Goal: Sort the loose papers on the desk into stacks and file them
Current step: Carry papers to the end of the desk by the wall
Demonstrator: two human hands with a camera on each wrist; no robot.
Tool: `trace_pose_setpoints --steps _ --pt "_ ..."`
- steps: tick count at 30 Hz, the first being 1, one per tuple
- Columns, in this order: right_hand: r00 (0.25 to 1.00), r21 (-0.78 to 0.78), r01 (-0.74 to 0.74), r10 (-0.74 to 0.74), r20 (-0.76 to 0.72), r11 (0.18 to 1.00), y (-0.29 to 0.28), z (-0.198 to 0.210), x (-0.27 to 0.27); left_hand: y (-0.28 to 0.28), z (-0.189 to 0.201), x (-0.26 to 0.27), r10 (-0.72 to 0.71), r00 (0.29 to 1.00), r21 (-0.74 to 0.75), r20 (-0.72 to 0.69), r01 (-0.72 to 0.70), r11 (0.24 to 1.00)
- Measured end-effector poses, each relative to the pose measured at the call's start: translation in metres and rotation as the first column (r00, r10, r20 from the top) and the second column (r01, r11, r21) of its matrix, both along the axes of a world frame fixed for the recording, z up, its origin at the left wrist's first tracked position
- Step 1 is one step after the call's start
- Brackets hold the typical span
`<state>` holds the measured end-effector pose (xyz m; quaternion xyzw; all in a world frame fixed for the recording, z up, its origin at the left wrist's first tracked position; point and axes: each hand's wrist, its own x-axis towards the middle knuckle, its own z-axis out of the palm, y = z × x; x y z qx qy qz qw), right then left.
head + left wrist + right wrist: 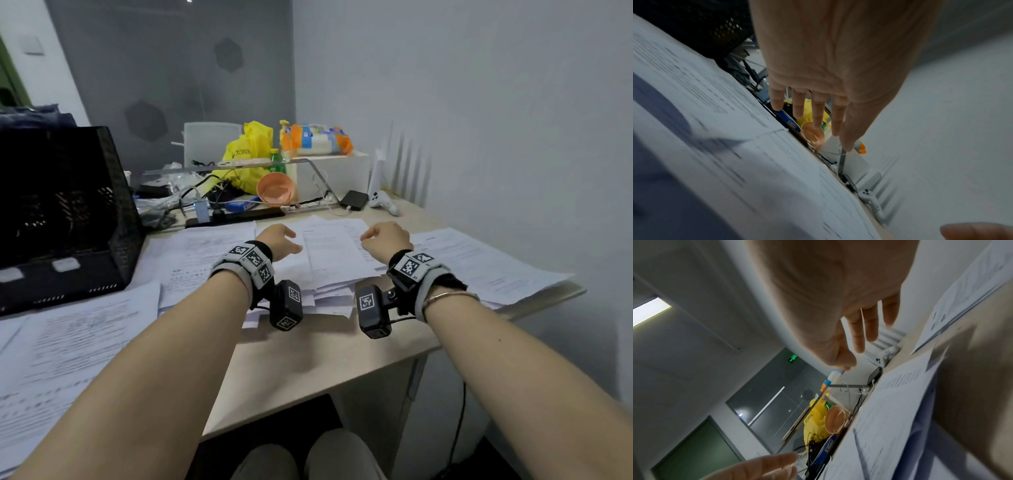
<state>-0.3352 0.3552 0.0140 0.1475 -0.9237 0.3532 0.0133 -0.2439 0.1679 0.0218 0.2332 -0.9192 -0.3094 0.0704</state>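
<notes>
White printed papers (337,253) lie loose and overlapping across a pale wooden desk (308,370), with the thickest heap in the middle and more sheets spread toward the left and right edges. Both of the person's forearms reach forward over the desk, each wrist wrapped in a band carrying black-and-white coded markers.

The left hand (278,240) hovers above the left side of the middle heap. In the left wrist view its fingers (818,112) are straight and slightly spread, with gaps between them, and they hold nothing. The right hand (385,238) hovers above the right side of the same heap. In the right wrist view its fingers (869,327) are extended and loosely apart, the thumb held off to one side, and nothing is in its grasp. Whether either hand touches the paper cannot be told from these views.

A black mesh file tray (68,212) stands at the left edge of the desk. Along the back of the desk sit a yellow plastic bag (248,150), an orange bowl (275,188) tipped on its side, a black phone (354,199) and a white game controller (383,202).
</notes>
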Motion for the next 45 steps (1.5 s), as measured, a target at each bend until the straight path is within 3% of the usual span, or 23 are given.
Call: trace_pose_setpoints --steps 4,10,16,21,25,32,36,39,42,45 --pt "0.988 0.128 -0.113 0.098 0.123 0.985 -0.027 -0.01 -0.008 -0.027 -0.004 0.02 0.088 0.985 -0.054 0.146 -0.081 0.995" --pt "0.968 0.327 -0.114 0.031 0.249 0.938 -0.029 -0.022 -0.021 -0.039 -0.017 0.033 0.086 0.926 -0.132 0.369 -0.039 0.99" --pt "0.945 0.329 -0.119 0.005 0.327 0.937 -0.019 -0.026 -0.035 -0.034 -0.025 0.028 0.043 0.876 -0.167 0.481 0.044 0.985" --pt "0.988 0.211 -0.002 -0.031 0.153 0.977 -0.008 -0.033 -0.04 -0.03 -0.027 0.027 0.069 0.866 -0.16 0.495 0.013 0.987" --pt "0.985 -0.065 0.167 -0.165 0.044 0.984 0.018 -0.038 -0.052 -0.031 -0.028 0.02 0.153 0.885 -0.149 0.439 -0.096 0.984" --pt "0.953 -0.435 0.287 -0.298 0.044 0.853 0.057 -0.028 -0.058 -0.025 -0.027 0.011 0.188 0.883 -0.158 0.43 -0.132 0.979" --pt "0.969 -0.47 0.233 -0.243 0.039 0.852 0.066 -0.022 -0.058 -0.022 -0.023 0.012 0.179 0.9 -0.114 0.398 -0.144 0.983" --pt "0.987 -0.48 0.162 -0.145 0.071 0.862 0.065 -0.022 -0.053 -0.019 -0.02 0.009 0.162 0.957 -0.033 0.24 -0.159 0.987" --pt "0.99 -0.487 0.129 -0.084 0.114 0.864 0.058 -0.025 -0.047 -0.01 -0.014 0.004 0.089 0.996 0.163 0.028 -0.093 0.982" --pt "0.991 -0.495 0.101 -0.043 0.126 0.863 0.05 -0.03 -0.044 0.006 -0.005 0.006 0.072 0.992 0.378 -0.107 -0.026 0.925"
